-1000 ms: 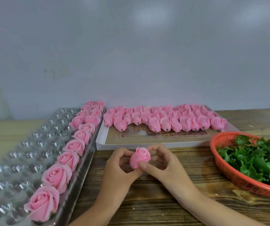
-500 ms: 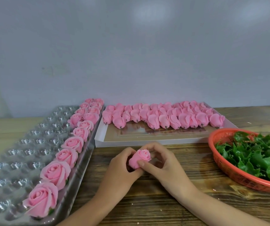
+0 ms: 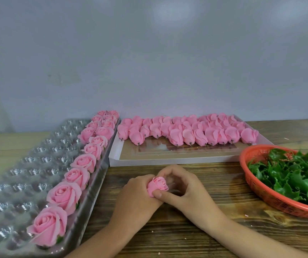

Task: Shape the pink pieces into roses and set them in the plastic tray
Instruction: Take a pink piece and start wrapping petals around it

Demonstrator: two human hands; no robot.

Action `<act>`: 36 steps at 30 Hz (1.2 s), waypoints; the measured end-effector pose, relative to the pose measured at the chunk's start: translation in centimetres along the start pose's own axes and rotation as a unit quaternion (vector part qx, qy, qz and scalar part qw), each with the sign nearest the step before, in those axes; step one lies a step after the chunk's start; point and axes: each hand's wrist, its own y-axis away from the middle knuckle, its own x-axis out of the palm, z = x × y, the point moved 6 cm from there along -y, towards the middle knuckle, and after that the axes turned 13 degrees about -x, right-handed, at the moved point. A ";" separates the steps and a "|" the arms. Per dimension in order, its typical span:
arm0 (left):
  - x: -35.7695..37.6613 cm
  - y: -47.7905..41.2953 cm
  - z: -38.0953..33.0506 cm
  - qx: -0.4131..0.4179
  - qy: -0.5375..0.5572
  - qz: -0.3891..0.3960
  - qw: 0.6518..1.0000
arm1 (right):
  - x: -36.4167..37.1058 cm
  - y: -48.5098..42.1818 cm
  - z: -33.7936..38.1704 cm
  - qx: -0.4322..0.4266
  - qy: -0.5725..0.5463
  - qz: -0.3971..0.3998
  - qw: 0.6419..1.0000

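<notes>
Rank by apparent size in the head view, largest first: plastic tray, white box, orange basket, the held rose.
1. plastic tray, nearer and cropped.
2. white box.
3. orange basket, cropped by the frame, so unsure against the box.
4. rose, gripped by left hand and right hand.

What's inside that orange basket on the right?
The orange basket holds a heap of green jagged leaf pieces. The heap covers the basket's bottom, so anything beneath it cannot be seen, and the frame's edge cuts off its right side.

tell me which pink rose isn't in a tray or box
The rose between left hand and right hand; the rest sit in the plastic tray or white box.
</notes>
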 end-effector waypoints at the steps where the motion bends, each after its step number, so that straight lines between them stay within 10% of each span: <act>1: 0.0 0.0 0.0 0.001 0.006 0.002 1.000 | 0.0 0.0 0.0 -0.004 -0.002 0.002 1.000; 36: -0.4 0.8 -0.5 0.019 -0.050 -0.025 0.998 | 0.4 0.1 0.8 -0.027 0.052 0.029 0.998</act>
